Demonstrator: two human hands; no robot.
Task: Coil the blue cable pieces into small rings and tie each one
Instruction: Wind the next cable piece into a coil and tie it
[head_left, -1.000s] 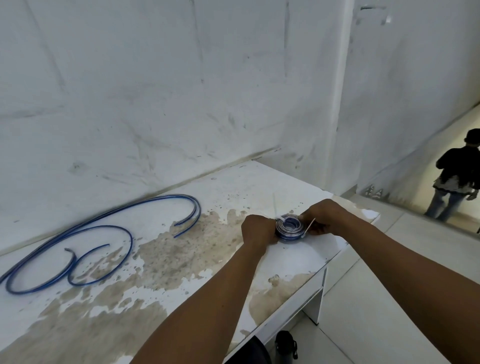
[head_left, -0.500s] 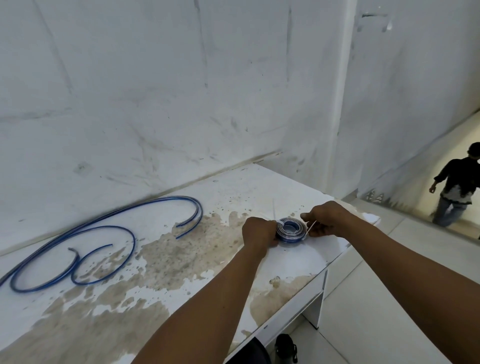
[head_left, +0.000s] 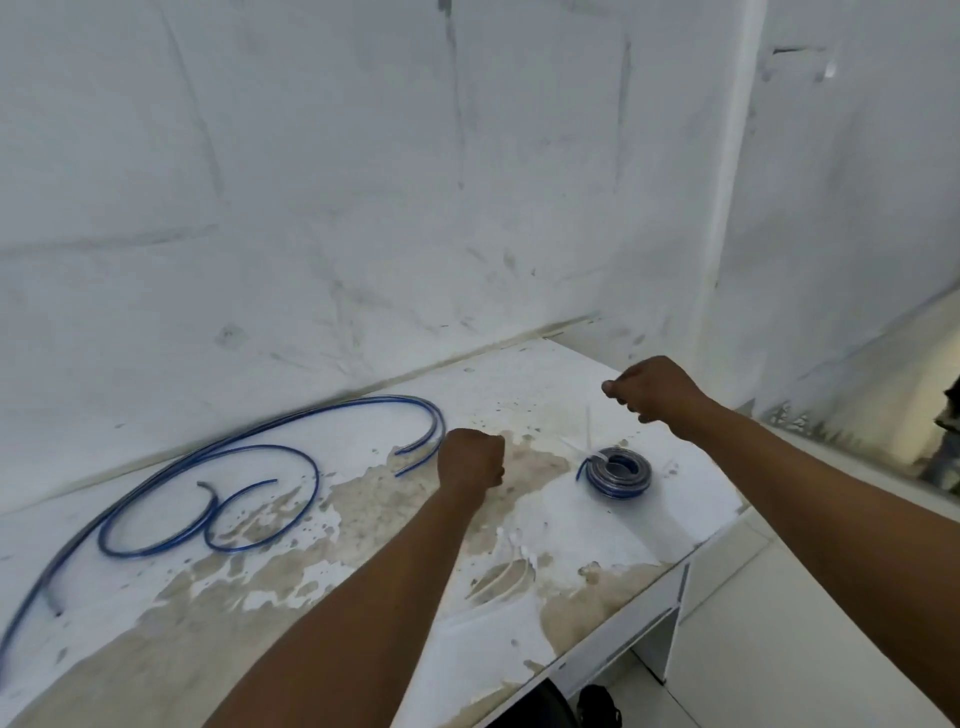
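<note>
Blue coiled cable ring (head_left: 618, 472) lies on the stained white bench (head_left: 597, 525), between the empty fisted left hand (head_left: 471, 463) and right hand (head_left: 655, 388), fingers curled.

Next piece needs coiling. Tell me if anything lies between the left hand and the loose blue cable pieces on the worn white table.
Nothing visible stands in the way. The left hand hovers fisted just right of the loose blue cable pieces, with only bare, stained white tabletop between them. The finished small coiled blue ring lies on its other side, out of that path.
</note>
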